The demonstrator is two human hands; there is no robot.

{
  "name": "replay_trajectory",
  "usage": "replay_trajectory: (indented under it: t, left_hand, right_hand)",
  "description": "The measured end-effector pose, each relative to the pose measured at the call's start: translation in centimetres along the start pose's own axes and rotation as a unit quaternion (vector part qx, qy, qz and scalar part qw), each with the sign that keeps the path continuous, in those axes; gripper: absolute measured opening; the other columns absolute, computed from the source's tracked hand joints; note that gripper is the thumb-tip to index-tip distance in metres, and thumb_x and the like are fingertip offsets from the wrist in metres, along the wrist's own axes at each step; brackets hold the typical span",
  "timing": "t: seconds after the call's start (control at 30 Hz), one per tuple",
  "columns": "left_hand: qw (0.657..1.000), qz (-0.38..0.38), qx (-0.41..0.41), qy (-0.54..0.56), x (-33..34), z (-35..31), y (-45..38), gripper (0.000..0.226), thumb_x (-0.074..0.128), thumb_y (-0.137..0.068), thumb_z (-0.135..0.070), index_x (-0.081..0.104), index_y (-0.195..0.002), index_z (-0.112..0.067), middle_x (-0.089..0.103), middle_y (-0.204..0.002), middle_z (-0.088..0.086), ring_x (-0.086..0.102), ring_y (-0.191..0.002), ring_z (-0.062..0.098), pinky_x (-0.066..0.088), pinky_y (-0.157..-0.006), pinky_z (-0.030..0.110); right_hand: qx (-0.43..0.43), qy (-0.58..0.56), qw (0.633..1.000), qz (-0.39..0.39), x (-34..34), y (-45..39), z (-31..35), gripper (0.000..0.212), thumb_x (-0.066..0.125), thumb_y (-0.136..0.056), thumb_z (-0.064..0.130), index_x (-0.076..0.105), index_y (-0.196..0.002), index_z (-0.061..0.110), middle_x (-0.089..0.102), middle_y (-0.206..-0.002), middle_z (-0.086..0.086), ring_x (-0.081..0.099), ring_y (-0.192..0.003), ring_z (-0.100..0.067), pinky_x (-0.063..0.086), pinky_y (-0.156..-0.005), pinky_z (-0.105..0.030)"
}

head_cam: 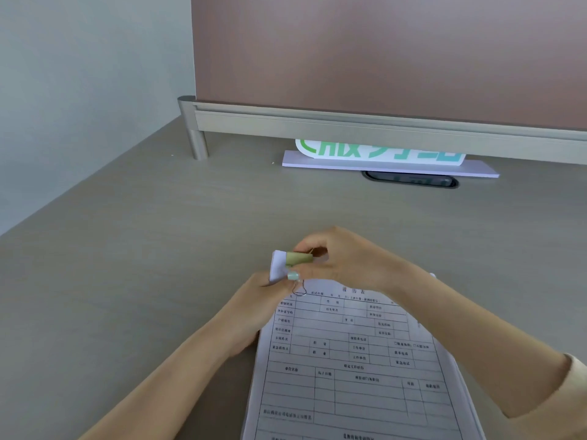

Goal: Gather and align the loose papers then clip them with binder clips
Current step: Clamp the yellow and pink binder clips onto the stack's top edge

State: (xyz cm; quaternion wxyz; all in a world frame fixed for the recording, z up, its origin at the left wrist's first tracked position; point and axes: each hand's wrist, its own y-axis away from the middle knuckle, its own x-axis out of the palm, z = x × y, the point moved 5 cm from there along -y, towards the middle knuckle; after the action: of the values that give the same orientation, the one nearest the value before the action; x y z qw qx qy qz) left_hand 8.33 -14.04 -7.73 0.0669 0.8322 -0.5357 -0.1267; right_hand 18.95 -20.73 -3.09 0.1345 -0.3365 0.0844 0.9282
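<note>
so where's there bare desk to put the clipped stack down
Bare desk lies left of the papers, and between the hands and the sign base. It is crowded at the stack's top-left corner, where both hands work the binder clip.

Stack of printed papers [355,369] on desk [127,249], left hand [254,312] gripping corner, right hand [343,258] pinching green binder clip [300,258]

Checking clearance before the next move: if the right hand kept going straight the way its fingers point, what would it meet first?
The green binder clip, already at the right hand's fingertips, on the paper stack's corner.
</note>
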Motion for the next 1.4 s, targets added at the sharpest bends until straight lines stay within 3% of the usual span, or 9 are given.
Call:
replay_trajectory:
  t: [0.2,0.33,0.47,0.67,0.8,0.93,1.13,1.27,1.4]
  left_hand:
    - [0.996,0.060,0.038,0.048,0.1,-0.4,-0.2,0.015,0.061,-0.079,-0.015,0.066,-0.091,-0.022,0.073,-0.076,-0.009,0.068,-0.077,0.006,0.052,-0.064,0.017]
    - [0.988,-0.077,0.064,0.116,-1.8,-0.7,-2.0,0.057,0.062,-0.037,-0.038,0.056,-0.091,-0.021,0.063,-0.094,-0.003,0.064,-0.081,0.007,0.045,-0.058,0.008]
    - [0.993,-0.005,0.112,0.022,0.0,-0.9,-0.1,0.060,0.066,-0.065,-0.045,0.048,-0.122,-0.036,0.060,-0.114,-0.019,0.059,-0.097,-0.006,0.048,-0.074,0.010]
    - [0.988,-0.057,0.126,-0.069,-0.6,-1.3,0.0,0.017,0.059,-0.072,-0.043,0.059,-0.073,-0.026,0.050,-0.056,-0.016,0.047,-0.053,-0.002,0.038,-0.051,0.007]
    - [0.982,-0.098,0.119,-0.112,-1.1,-1.1,0.0,0.027,0.065,-0.078,-0.042,0.055,-0.062,-0.022,0.050,-0.050,-0.013,0.042,-0.045,0.000,0.032,-0.045,0.007]
    - [0.977,-0.096,0.120,-0.148,-1.5,-1.2,-0.2,0.026,0.061,-0.073,-0.046,0.056,-0.058,-0.025,0.053,-0.050,-0.010,0.042,-0.044,0.002,0.032,-0.044,0.009]
    - [0.972,-0.098,0.125,-0.173,-1.0,-0.6,0.3,0.048,0.059,-0.085,-0.035,0.039,-0.054,-0.004,0.022,-0.048,-0.006,0.023,-0.046,0.009,0.018,-0.044,0.018]
    - [0.987,-0.076,0.094,-0.107,-1.2,-0.3,0.0,0.060,0.058,-0.072,-0.055,0.057,-0.073,0.005,0.043,-0.065,0.006,0.039,-0.061,0.019,0.030,-0.060,0.029]
    - [0.989,-0.050,0.060,-0.123,-1.9,-0.4,0.0,0.032,0.063,-0.082,-0.040,0.068,-0.076,-0.009,0.056,-0.066,0.003,0.052,-0.063,0.014,0.038,-0.064,0.025]
  right_hand:
    - [0.002,0.001,1.000,-0.029,-1.5,0.2,0.2,0.019,0.068,-0.080,0.030,0.071,-0.088,0.014,0.073,-0.089,-0.005,0.062,-0.075,-0.017,0.049,-0.073,-0.031]
    - [0.001,0.011,1.000,-0.026,-1.6,0.3,0.7,0.018,0.071,-0.078,0.028,0.069,-0.084,0.012,0.073,-0.083,-0.002,0.057,-0.066,-0.003,0.049,-0.066,-0.028]
    - [-0.010,0.023,1.000,-0.005,-1.3,0.2,1.3,0.016,0.069,-0.079,0.030,0.068,-0.082,0.015,0.073,-0.087,-0.004,0.061,-0.072,-0.009,0.049,-0.071,-0.031]
    - [-0.009,0.011,1.000,0.008,-1.1,0.3,1.3,0.023,0.065,-0.082,0.034,0.069,-0.085,0.012,0.071,-0.085,-0.010,0.054,-0.069,-0.012,0.046,-0.065,-0.034]
    - [0.002,-0.008,1.000,0.000,-0.9,0.4,1.0,0.021,0.065,-0.082,0.033,0.069,-0.083,0.013,0.065,-0.073,0.002,0.048,-0.059,-0.004,0.038,-0.055,-0.017]
    - [0.001,0.004,1.000,-0.013,-0.8,0.4,1.2,0.021,0.067,-0.081,0.032,0.070,-0.085,0.012,0.073,-0.079,-0.003,0.051,-0.060,-0.005,0.039,-0.054,-0.017]
    - [-0.025,0.011,0.999,-0.042,-1.5,0.6,2.5,0.017,0.070,-0.078,0.026,0.068,-0.084,0.010,0.071,-0.068,0.003,0.049,-0.047,0.001,0.034,-0.044,-0.007]
    - [-0.025,-0.026,0.997,-0.063,-1.5,0.5,2.3,0.015,0.070,-0.078,0.029,0.068,-0.081,0.015,0.072,-0.070,0.006,0.054,-0.055,-0.004,0.043,-0.053,-0.019]
    - [-0.003,-0.041,0.990,-0.136,-2.5,-0.1,0.3,0.022,0.066,-0.081,0.033,0.071,-0.083,0.012,0.069,-0.073,0.004,0.056,-0.065,-0.009,0.047,-0.062,-0.027]
